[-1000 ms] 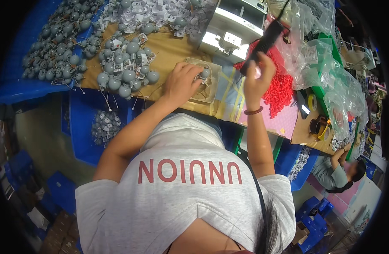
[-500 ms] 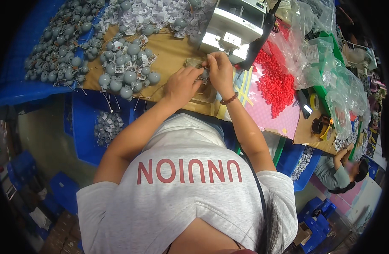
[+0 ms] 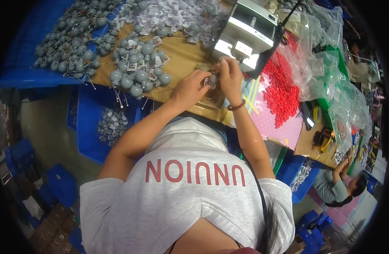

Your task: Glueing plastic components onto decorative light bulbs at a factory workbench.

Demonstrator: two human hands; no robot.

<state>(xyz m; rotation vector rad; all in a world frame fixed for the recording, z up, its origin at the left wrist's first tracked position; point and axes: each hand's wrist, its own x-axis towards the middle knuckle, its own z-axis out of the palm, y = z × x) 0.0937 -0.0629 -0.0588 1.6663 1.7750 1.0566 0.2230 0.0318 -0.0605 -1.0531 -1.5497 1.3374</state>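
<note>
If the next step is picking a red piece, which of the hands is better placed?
Probably the right hand: it is nearer to the red pieces, while the left hand is farther away, left of the grey ball.

Passable over flat brown tabletop — blocked leftward by piled round grey bulbs, rightward by boxy white machine.

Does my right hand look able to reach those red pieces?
Probably yes. The red pieces lie piled to the right of your right hand, with flat yellow tape and pink sheet between; the clear plastic sits mostly beyond them.
</note>
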